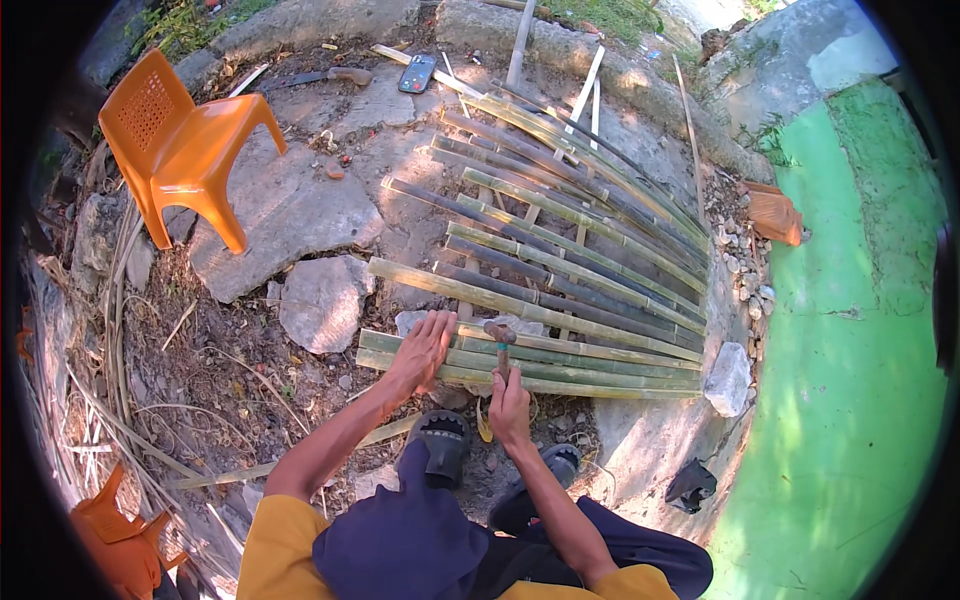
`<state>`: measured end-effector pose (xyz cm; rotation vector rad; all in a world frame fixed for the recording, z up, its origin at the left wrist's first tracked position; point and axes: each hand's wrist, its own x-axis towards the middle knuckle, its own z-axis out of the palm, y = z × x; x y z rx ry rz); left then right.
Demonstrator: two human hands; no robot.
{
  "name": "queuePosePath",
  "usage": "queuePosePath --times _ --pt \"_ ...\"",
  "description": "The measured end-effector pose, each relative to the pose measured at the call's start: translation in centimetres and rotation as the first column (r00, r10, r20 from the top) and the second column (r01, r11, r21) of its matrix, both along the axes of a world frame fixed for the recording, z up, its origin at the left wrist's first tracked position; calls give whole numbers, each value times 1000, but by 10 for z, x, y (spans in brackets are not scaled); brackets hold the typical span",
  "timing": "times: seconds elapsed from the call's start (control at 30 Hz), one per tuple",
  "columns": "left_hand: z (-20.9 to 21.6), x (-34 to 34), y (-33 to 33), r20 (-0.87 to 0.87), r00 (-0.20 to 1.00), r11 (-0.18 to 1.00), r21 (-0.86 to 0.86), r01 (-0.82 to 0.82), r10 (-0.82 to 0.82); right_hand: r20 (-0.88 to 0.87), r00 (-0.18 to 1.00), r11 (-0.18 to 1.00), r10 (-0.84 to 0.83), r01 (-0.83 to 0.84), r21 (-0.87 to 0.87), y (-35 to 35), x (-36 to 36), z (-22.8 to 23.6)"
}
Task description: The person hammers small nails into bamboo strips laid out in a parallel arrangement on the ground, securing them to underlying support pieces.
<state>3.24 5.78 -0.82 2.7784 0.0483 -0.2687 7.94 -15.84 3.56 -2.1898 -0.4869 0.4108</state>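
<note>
My right hand (510,408) is closed around the handle of a hammer (502,345), its metal head raised over the nearest bamboo slats. Flat across the left end of those slats lies my left hand (428,348), fingers stretched out and pressing down on them. The near green bamboo slats (590,383) run left to right, side by side. Beyond them, more split bamboo slats (560,300) spread in a row with gaps between, resting on thinner crosspieces (580,235). Whether a nail sits under the hammer cannot be made out.
An orange plastic chair (180,150) stands at the upper left, near a large knife (320,76) and a phone (417,73). Broken concrete slabs (325,300) lie left of the bamboo. A white stone (728,380) touches its right end, beside a green floor (830,400).
</note>
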Motion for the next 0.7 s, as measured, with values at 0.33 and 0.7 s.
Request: queuePosePath --times 0.33,0.7 --pt "-2 -5 0 94 995 998 58 -37 31 56 995 996 78 -81 48 12 -4 -11" --pt "-9 -8 9 96 995 999 -29 -13 16 -26 996 996 85 -85 -14 17 -10 -8"
